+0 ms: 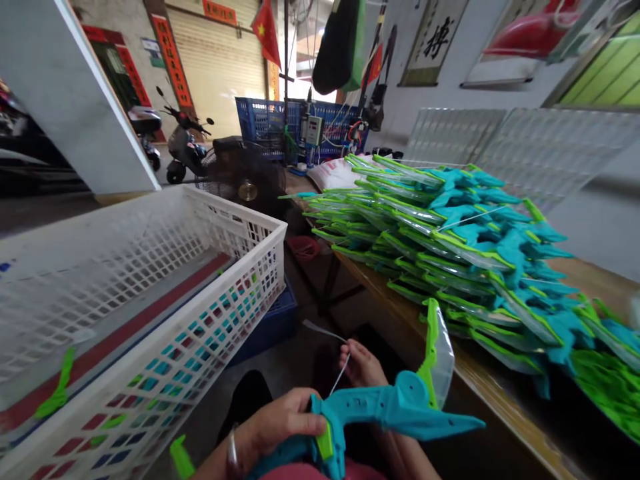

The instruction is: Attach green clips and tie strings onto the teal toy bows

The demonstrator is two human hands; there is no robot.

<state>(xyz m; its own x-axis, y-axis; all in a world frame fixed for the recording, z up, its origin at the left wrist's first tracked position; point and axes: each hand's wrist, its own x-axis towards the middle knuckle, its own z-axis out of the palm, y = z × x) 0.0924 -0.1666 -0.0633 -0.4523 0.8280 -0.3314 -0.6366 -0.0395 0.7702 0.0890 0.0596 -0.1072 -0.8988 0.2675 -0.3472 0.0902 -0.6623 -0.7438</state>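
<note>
My left hand (293, 421) is closed around a teal plastic toy piece (365, 407), its thumb beside a small lime-green part. The toy has a pointed end facing right and a green-edged clear wing (441, 357) standing up. Just beyond it, my right hand (363, 363) pinches a thin white cord (340, 375). One stretch of cord runs down to the toy; the other, flatter end sticks out to the left. The toy covers part of my right forearm.
A pile of similar teal and green toys (465, 233) covers the wooden table (493, 407) on the right. On the left is a white slatted crate (240, 207) with a green piece (63, 387) inside. A fan (247, 190) and blue crates (260, 123) stand farther back.
</note>
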